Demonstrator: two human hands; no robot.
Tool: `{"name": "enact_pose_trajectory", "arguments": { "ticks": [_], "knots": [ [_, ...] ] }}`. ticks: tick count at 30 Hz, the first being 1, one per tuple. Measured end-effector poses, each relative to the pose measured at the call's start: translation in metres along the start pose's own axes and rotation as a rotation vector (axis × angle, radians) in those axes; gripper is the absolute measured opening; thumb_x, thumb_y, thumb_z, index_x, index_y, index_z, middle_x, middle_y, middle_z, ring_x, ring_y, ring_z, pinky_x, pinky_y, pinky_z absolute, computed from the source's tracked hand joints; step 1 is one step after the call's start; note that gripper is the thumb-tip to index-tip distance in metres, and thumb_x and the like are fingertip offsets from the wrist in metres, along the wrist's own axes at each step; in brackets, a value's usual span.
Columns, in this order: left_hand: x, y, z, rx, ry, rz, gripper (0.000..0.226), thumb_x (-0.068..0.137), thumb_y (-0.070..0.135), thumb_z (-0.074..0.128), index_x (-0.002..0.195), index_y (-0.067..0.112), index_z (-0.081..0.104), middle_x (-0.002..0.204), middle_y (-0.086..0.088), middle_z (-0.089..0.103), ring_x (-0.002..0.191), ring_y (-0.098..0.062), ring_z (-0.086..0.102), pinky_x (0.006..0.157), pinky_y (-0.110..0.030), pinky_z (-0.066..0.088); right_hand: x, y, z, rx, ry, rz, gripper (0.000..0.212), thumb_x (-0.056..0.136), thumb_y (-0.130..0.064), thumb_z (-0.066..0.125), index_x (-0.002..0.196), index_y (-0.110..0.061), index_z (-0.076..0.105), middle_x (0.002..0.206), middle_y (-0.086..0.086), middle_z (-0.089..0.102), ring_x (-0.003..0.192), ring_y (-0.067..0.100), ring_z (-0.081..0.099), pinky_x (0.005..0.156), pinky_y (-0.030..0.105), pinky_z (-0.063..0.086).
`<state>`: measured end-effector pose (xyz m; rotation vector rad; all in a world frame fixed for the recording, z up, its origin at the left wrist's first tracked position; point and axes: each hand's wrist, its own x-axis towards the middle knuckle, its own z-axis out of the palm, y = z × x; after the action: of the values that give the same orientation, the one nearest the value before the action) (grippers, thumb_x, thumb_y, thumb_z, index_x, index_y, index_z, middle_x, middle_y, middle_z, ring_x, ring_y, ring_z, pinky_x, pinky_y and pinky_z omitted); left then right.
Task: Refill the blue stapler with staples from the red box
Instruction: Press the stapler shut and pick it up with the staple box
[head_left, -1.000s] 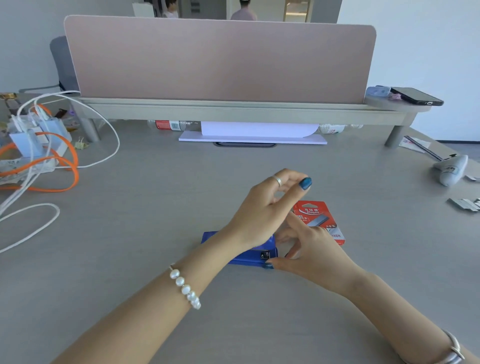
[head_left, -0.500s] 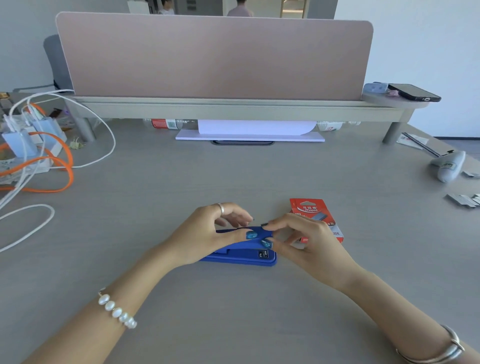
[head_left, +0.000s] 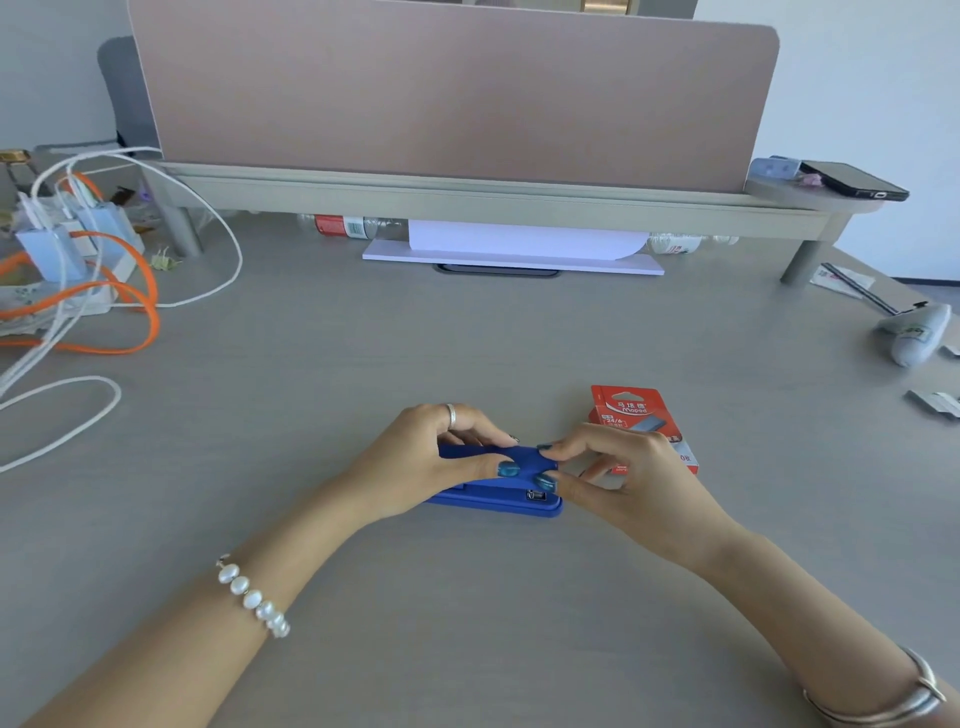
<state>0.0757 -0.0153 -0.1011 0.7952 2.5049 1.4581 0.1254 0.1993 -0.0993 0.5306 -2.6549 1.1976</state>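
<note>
The blue stapler (head_left: 498, 496) lies flat on the grey desk, its top arm down. My left hand (head_left: 426, 460) wraps over its rear and top, thumb along the near side. My right hand (head_left: 623, 478) pinches the stapler's front tip with thumb and forefinger. The red box (head_left: 631, 410) of staples lies just behind my right hand, partly hidden by my fingers. No loose staples show.
White and orange cables (head_left: 119, 322) and chargers crowd the far left. A pink divider (head_left: 452, 93) on a shelf spans the back, with a phone (head_left: 852, 179) on its right end. A white object (head_left: 917, 332) and metal bits lie at the right edge.
My left hand has come down from above onto the stapler and now presses its top. My right hand has shifted to the stapler's front tip. The camera has tilted down.
</note>
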Motion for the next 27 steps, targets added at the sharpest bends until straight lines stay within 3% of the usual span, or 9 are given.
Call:
{"name": "enact_pose_trajectory", "arguments": {
  "ticks": [5, 8, 11, 13, 16, 19, 23, 27],
  "knots": [
    [-0.005, 0.004, 0.001, 0.007, 0.042, 0.022, 0.012, 0.08, 0.025, 0.071, 0.09, 0.032, 0.071, 0.096, 0.007, 0.073, 0.086, -0.011, 0.065, 0.08, -0.028, 0.052, -0.001, -0.004, -0.003, 0.043, -0.018, 0.003, 0.021, 0.079, -0.015, 0.068, 0.089, -0.033, 0.063, 0.077, -0.018, 0.069, 0.069, 0.002, 0.062, 0.063, 0.007, 0.044],
    [-0.007, 0.008, -0.001, 0.01, 0.038, 0.039, 0.017, 0.078, 0.024, 0.073, 0.089, 0.035, 0.07, 0.094, 0.01, 0.073, 0.081, -0.007, 0.065, 0.075, -0.019, 0.05, -0.001, -0.005, -0.012, 0.006, -0.058, -0.042, 0.025, 0.08, -0.021, 0.067, 0.101, -0.034, 0.063, 0.089, -0.026, 0.067, 0.082, 0.0, 0.061, 0.07, 0.007, 0.045],
    [-0.008, 0.009, -0.001, 0.025, 0.016, 0.037, 0.029, 0.073, 0.017, 0.077, 0.091, 0.037, 0.068, 0.096, 0.018, 0.071, 0.081, -0.001, 0.065, 0.072, -0.01, 0.046, 0.002, 0.002, -0.029, -0.073, -0.031, -0.019, 0.042, 0.072, -0.035, 0.073, 0.106, -0.049, 0.055, 0.105, -0.031, 0.06, 0.098, -0.005, 0.053, 0.078, 0.004, 0.039],
    [-0.009, 0.008, 0.0, 0.042, 0.013, 0.015, 0.031, 0.073, 0.017, 0.077, 0.096, 0.036, 0.068, 0.097, 0.022, 0.07, 0.084, -0.001, 0.065, 0.072, -0.009, 0.046, 0.004, 0.015, -0.045, -0.161, -0.016, 0.052, 0.059, 0.063, -0.046, 0.077, 0.114, -0.049, 0.049, 0.108, -0.031, 0.052, 0.102, -0.002, 0.049, 0.085, 0.011, 0.039],
    [-0.009, 0.007, 0.001, 0.066, 0.012, -0.005, 0.029, 0.074, 0.02, 0.075, 0.099, 0.034, 0.068, 0.099, 0.023, 0.069, 0.086, -0.001, 0.064, 0.073, -0.009, 0.046, 0.005, 0.039, -0.062, -0.345, -0.083, 0.192, 0.079, 0.057, -0.052, 0.079, 0.124, -0.045, 0.039, 0.121, -0.017, 0.038, 0.113, 0.01, 0.036, 0.093, 0.028, 0.035],
    [-0.008, 0.007, 0.001, 0.074, 0.016, -0.011, 0.028, 0.074, 0.02, 0.075, 0.097, 0.035, 0.069, 0.096, 0.021, 0.07, 0.084, -0.003, 0.065, 0.072, -0.01, 0.046, 0.005, 0.055, -0.061, -0.294, -0.12, 0.238, 0.072, 0.061, -0.039, 0.081, 0.124, -0.039, 0.045, 0.121, -0.013, 0.035, 0.112, 0.01, 0.043, 0.088, 0.018, 0.033],
    [-0.007, 0.005, 0.001, 0.087, 0.016, -0.018, 0.026, 0.076, 0.019, 0.073, 0.09, 0.04, 0.067, 0.092, 0.021, 0.069, 0.08, -0.003, 0.063, 0.071, -0.013, 0.047, 0.008, 0.057, -0.054, -0.189, -0.087, 0.179, 0.053, 0.062, -0.021, 0.082, 0.107, -0.037, 0.059, 0.118, -0.01, 0.045, 0.106, 0.003, 0.052, 0.074, 0.0, 0.038],
    [-0.005, 0.001, 0.001, 0.097, 0.017, -0.027, 0.025, 0.078, 0.024, 0.07, 0.088, 0.046, 0.063, 0.09, 0.024, 0.066, 0.076, 0.0, 0.06, 0.069, -0.011, 0.045, 0.009, 0.045, -0.046, -0.119, -0.137, 0.112, 0.051, 0.059, -0.017, 0.084, 0.101, -0.036, 0.063, 0.113, -0.017, 0.049, 0.105, -0.01, 0.047, 0.075, -0.002, 0.039]
  ]
}}
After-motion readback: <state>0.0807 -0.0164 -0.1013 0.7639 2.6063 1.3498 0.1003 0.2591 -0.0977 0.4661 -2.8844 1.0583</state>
